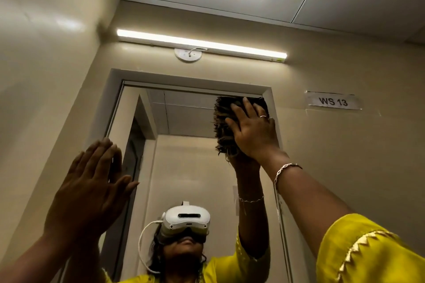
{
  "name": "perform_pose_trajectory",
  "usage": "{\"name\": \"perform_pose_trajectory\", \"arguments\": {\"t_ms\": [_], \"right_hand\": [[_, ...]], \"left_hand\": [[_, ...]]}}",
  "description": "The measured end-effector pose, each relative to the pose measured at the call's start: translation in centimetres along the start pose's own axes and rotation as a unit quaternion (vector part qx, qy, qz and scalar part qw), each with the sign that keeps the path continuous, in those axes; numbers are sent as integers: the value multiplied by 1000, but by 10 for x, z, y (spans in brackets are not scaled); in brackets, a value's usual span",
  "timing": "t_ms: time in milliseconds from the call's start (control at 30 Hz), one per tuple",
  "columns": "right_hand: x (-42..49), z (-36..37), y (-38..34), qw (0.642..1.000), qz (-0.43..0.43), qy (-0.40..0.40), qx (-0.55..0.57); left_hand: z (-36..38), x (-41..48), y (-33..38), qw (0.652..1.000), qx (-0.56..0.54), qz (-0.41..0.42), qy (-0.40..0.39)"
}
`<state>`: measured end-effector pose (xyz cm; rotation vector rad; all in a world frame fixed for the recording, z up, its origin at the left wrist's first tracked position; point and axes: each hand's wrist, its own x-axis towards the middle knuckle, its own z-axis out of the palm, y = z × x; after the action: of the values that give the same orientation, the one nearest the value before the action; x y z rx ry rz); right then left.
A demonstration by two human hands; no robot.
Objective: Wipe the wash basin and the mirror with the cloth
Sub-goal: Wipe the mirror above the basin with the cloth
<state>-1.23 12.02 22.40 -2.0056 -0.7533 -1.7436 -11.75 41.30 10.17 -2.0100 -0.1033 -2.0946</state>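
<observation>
We are wiping the mirror (184,119) top, cloth (223,119) under our flat right hand (251,132); left hand (92,181) open below it; basin unseen.

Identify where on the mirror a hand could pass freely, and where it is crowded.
Free: the top strip of the mirror, from its left frame to the cloth; the glass between the left hand and right hand. Crowded: the upper right corner, under the cloth.
</observation>
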Motion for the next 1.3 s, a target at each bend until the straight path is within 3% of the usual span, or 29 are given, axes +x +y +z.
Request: {"name": "perform_pose_trajectory", "arguments": {"t_ms": [200, 367, 600, 833, 1033, 1300], "right_hand": [[-2, 14, 0, 998, -1, 53, -35], [9, 14, 5, 995, 18, 69, -66], [18, 17, 11, 992, 28, 93, -77], [20, 20, 11, 990, 23, 117, -72], [17, 27, -25, 991, 71, 109, -33], [27, 41, -110, 995, 41, 93, -11]], "left_hand": [[1, 1, 0, 1000, -4, -27, 3], [34, -6, -33, 995, 51, -60, -56], [2, -3, -6, 999, 39, 4, -5], [-7, -6, 4, 999, 27, 0, -18], [-6, -5, 5, 1000, 13, -7, 13], [-3, -9, 4, 999, -10, -10, 42]]}}
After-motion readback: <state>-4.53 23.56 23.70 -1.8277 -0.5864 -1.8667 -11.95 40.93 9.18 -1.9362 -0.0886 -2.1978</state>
